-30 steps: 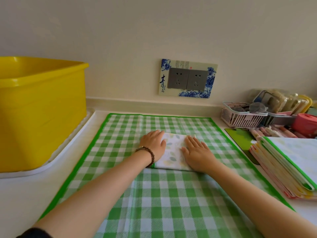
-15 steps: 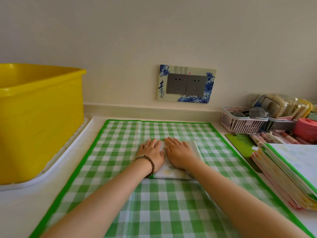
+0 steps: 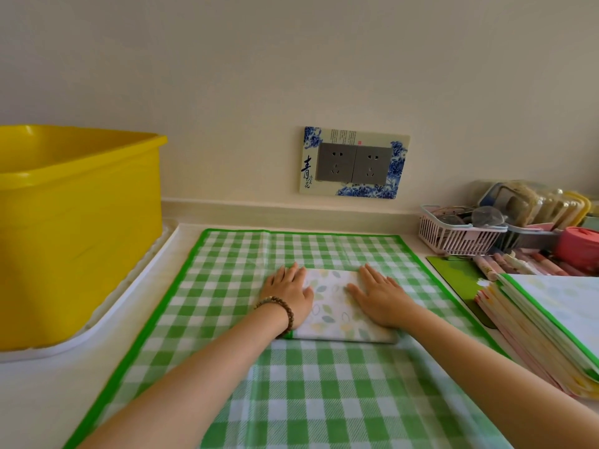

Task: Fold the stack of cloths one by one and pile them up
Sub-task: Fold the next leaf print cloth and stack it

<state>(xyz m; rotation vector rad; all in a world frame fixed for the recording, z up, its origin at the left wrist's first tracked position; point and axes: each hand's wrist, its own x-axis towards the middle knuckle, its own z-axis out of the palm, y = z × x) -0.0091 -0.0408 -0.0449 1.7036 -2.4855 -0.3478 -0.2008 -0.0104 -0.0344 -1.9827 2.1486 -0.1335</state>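
A small folded cloth (image 3: 337, 306), white with a pale leaf print, lies in the middle of a green checked cloth (image 3: 291, 384) spread flat on the counter. My left hand (image 3: 287, 294) rests flat on the folded cloth's left edge, fingers together, a bead bracelet on the wrist. My right hand (image 3: 381, 296) presses flat on its right part. Neither hand grips anything. A stack of cloths (image 3: 544, 328) with green and pink edges lies at the right, apart from both hands.
A big yellow tub (image 3: 74, 228) stands on a white tray (image 3: 107, 322) at the left. At the back right are a pink basket (image 3: 453, 234), a red lidded pot (image 3: 580, 244), containers and pens. A wall socket (image 3: 353, 163) is behind.
My right hand slid from beside my left hand out to the right across the folded cloth, uncovering its leaf print. The left hand stayed on the left edge.
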